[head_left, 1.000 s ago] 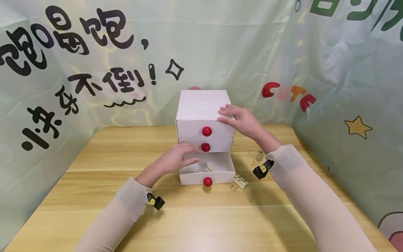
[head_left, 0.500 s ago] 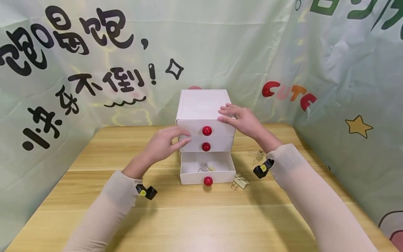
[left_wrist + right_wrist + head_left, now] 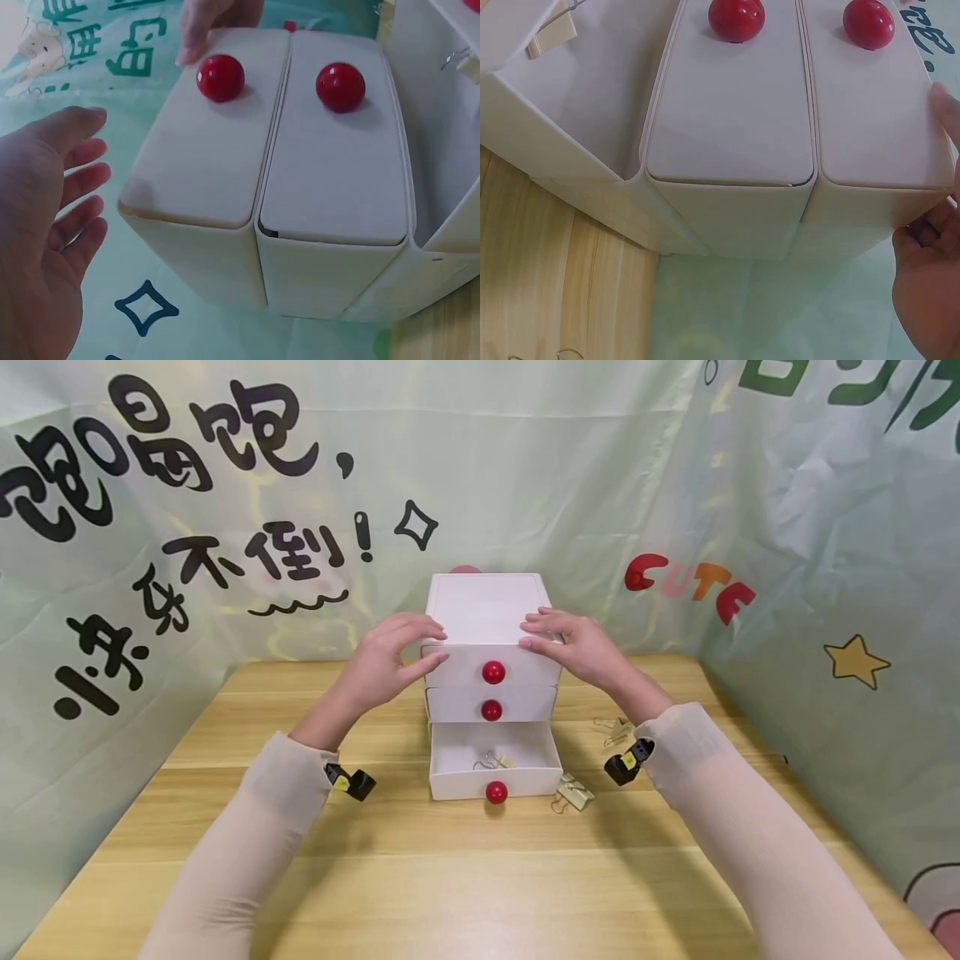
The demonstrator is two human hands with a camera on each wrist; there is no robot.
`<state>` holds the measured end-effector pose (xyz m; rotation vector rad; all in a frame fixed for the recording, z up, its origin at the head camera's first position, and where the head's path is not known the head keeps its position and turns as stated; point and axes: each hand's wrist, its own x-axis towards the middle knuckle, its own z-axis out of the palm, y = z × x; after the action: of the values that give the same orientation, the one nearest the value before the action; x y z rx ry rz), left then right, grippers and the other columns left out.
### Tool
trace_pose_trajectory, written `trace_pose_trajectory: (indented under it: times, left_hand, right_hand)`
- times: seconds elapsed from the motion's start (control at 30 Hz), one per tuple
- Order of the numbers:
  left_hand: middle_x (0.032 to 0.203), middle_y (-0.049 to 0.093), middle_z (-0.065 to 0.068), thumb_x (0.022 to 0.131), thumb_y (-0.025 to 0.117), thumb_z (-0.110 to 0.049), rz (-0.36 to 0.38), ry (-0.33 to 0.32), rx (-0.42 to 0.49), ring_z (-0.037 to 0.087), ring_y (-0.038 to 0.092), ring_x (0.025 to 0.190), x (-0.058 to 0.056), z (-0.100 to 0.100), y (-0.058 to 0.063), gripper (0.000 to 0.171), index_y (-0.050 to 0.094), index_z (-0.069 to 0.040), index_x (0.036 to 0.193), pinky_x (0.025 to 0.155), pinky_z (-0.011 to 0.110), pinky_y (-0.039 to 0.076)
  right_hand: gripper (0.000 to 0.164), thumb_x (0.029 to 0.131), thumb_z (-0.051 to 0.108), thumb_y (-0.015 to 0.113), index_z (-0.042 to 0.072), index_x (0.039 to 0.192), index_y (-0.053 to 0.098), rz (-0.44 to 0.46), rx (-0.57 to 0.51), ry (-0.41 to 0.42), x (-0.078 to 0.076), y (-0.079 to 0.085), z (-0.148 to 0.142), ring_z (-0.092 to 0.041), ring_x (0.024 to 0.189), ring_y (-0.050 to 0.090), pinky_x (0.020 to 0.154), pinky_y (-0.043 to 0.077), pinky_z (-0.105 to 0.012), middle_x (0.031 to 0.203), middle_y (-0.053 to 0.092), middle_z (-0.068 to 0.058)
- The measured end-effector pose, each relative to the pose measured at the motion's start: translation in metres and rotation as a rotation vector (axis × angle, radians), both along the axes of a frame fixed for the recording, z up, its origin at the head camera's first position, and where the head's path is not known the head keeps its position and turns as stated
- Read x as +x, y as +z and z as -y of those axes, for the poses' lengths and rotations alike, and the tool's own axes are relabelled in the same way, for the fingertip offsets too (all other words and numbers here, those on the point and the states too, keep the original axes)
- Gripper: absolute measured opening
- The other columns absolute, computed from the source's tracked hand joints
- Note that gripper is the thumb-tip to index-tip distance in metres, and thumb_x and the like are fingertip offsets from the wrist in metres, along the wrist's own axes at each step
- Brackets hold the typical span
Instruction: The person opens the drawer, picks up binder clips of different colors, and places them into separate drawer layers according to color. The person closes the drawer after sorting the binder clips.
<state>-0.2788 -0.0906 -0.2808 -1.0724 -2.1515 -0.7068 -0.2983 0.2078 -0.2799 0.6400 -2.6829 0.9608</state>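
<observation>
A white three-drawer cabinet [image 3: 483, 610] with red knobs stands at the table's back. Its bottom drawer [image 3: 465, 785] is pulled out; the upper two are closed. My right hand [image 3: 581, 643] rests on the top right corner, thumb along the front edge and fingers over the top. At the top left corner is my left hand [image 3: 382, 664], fingers extended. A gap separates that left hand [image 3: 45, 225] from the cabinet [image 3: 202, 150] in the left wrist view. Inside the bottom drawer lies a pale yellow binder clip [image 3: 498, 760].
Another binder clip [image 3: 573, 793] lies on the wooden table [image 3: 480, 885] by the drawer's right front corner. More clip parts [image 3: 613, 731] show farther back, near the right wrist. A printed cloth [image 3: 585, 468] hangs behind and to the sides.
My left hand has risen from over the bottom drawer, past the middle drawer, to the cabinet's top left corner. The right hand stays at its corner.
</observation>
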Motion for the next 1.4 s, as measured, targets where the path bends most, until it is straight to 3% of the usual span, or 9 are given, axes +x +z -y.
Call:
trace_pose_trajectory:
  times: [0.1, 0.3, 0.43, 0.63, 0.77, 1.0, 1.17, 1.4]
  left_hand:
    - [0.114, 0.056, -0.001, 0.081, 0.063, -0.038, 0.061, 0.014, -0.013, 0.014, 0.045, 0.112, -0.008, 0.000, 0.003, 0.033, 0.063, -0.016, 0.106, 0.096, 0.033, 0.033]
    - [0.129, 0.045, -0.008, 0.080, 0.052, -0.059, 0.302, 0.098, -0.075, 0.010, 0.035, 0.122, -0.020, -0.003, 0.009, 0.054, 0.051, -0.027, 0.124, 0.099, 0.038, 0.029]
    - [0.134, 0.039, -0.006, 0.077, 0.045, -0.066, 0.397, 0.157, -0.125, 0.013, 0.032, 0.124, -0.026, -0.006, 0.009, 0.064, 0.045, -0.028, 0.129, 0.099, 0.041, 0.028]
    - [0.134, 0.041, -0.001, 0.076, 0.045, -0.068, 0.437, 0.199, -0.179, 0.017, 0.030, 0.126, -0.032, -0.012, 0.007, 0.069, 0.047, -0.023, 0.128, 0.101, 0.041, 0.025]
    - [0.129, 0.047, 0.000, 0.075, 0.046, -0.069, 0.449, 0.218, -0.197, 0.019, 0.036, 0.123, -0.035, -0.014, 0.008, 0.071, 0.050, -0.020, 0.125, 0.100, 0.039, 0.028]
    - [0.121, 0.054, -0.001, 0.071, 0.050, -0.070, 0.497, 0.253, -0.172, 0.018, 0.045, 0.113, -0.036, -0.015, 0.010, 0.070, 0.055, -0.021, 0.121, 0.095, 0.036, 0.035]
    - [0.120, 0.054, -0.001, 0.067, 0.052, -0.072, 0.547, 0.283, -0.142, 0.017, 0.046, 0.111, -0.036, -0.016, 0.010, 0.070, 0.057, -0.025, 0.119, 0.092, 0.035, 0.037]
    - [0.117, 0.056, -0.003, 0.065, 0.053, -0.073, 0.544, 0.264, -0.135, 0.016, 0.047, 0.110, -0.035, -0.021, 0.011, 0.072, 0.060, -0.022, 0.116, 0.092, 0.034, 0.037]
  right_hand:
    - [0.053, 0.075, 0.059, 0.057, 0.026, 0.116, 0.061, -0.001, 0.000, 0.000, -0.001, 0.000, 0.002, -0.006, 0.125, 0.030, 0.102, 0.023, -0.042, 0.127, 0.049, 0.011]
    - [0.052, 0.076, 0.059, 0.057, 0.027, 0.116, 0.060, -0.001, 0.005, 0.003, -0.002, 0.001, 0.004, -0.005, 0.125, 0.029, 0.102, 0.023, -0.042, 0.127, 0.048, 0.013]
    - [0.053, 0.075, 0.060, 0.057, 0.025, 0.115, 0.061, 0.006, -0.005, 0.001, -0.001, 0.001, 0.006, -0.006, 0.125, 0.030, 0.102, 0.023, -0.041, 0.126, 0.049, 0.011]
    - [0.053, 0.075, 0.059, 0.057, 0.025, 0.115, 0.061, 0.006, -0.014, 0.014, -0.001, 0.001, 0.008, -0.007, 0.126, 0.030, 0.102, 0.023, -0.043, 0.126, 0.050, 0.010]
    - [0.053, 0.075, 0.058, 0.058, 0.025, 0.116, 0.061, 0.012, -0.009, 0.010, -0.002, 0.001, 0.009, -0.007, 0.126, 0.029, 0.102, 0.022, -0.043, 0.127, 0.048, 0.010]
    - [0.054, 0.075, 0.060, 0.057, 0.026, 0.117, 0.060, 0.021, -0.003, 0.001, -0.003, 0.000, 0.008, -0.006, 0.126, 0.028, 0.102, 0.022, -0.042, 0.129, 0.045, 0.013]
    - [0.053, 0.076, 0.059, 0.056, 0.028, 0.119, 0.058, 0.053, -0.025, 0.044, -0.004, 0.000, 0.003, -0.002, 0.127, 0.024, 0.102, 0.023, -0.041, 0.129, 0.044, 0.014]
    - [0.051, 0.079, 0.054, 0.057, 0.026, 0.121, 0.056, 0.032, -0.064, 0.053, 0.005, -0.001, -0.002, -0.004, 0.128, 0.022, 0.103, 0.022, -0.042, 0.132, 0.043, 0.011]
